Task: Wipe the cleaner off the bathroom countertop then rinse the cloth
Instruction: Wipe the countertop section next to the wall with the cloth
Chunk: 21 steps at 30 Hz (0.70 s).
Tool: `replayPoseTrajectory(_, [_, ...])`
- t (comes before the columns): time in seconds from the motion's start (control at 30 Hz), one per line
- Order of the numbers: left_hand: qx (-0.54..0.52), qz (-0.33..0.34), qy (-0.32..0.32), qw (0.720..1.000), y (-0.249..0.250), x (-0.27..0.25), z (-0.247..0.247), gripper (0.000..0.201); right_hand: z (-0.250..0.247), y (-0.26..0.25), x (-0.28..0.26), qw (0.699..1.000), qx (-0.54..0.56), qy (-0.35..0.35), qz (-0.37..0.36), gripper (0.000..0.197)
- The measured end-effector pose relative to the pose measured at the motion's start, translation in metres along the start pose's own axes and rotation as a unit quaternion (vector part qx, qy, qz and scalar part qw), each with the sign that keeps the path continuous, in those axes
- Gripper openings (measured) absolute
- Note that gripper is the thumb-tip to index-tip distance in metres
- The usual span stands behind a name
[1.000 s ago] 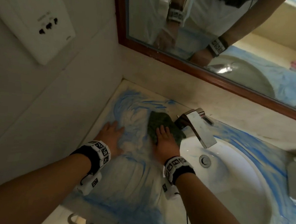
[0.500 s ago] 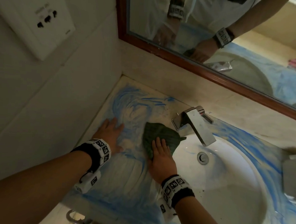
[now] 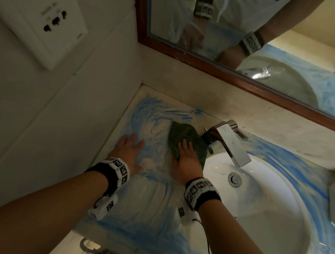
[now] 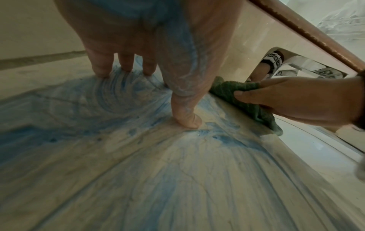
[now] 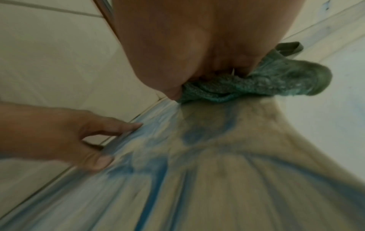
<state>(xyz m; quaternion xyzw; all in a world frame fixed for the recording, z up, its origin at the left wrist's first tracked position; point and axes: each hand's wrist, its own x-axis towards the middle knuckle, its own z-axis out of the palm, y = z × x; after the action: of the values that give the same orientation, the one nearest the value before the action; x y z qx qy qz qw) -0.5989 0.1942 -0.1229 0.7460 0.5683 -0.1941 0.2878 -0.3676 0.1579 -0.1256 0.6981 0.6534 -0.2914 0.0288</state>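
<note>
The right hand (image 3: 187,161) presses the green cloth (image 3: 183,137) flat, fingers straight; the left hand (image 3: 127,151) rests on the smeared bench (image 3: 146,214), fingers spread.

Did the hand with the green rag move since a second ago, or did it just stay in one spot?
It moved. The right hand pulled the dark green terry cloth back from the chrome faucet, then pushed it up beside it again, wiping. It presses flat on the cloth throughout. The left hand stayed planted on the blue-smeared pale countertop. Nothing was picked up or let go.
</note>
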Motion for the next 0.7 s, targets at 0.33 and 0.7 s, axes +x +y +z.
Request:
replayPoseTrajectory(0.33, [-0.011,0.000,-0.003,1.000,-0.001,-0.001,-0.001,0.108,0.003,0.007,-0.012,0.999,-0.012,-0.017,-0.027,0.062])
replayPoseTrajectory(0.7, [-0.008,-0.003,-0.006,1.000,0.000,-0.003,-0.001,0.106,-0.012,-0.015,0.034,0.999,0.003,0.006,0.036,0.064])
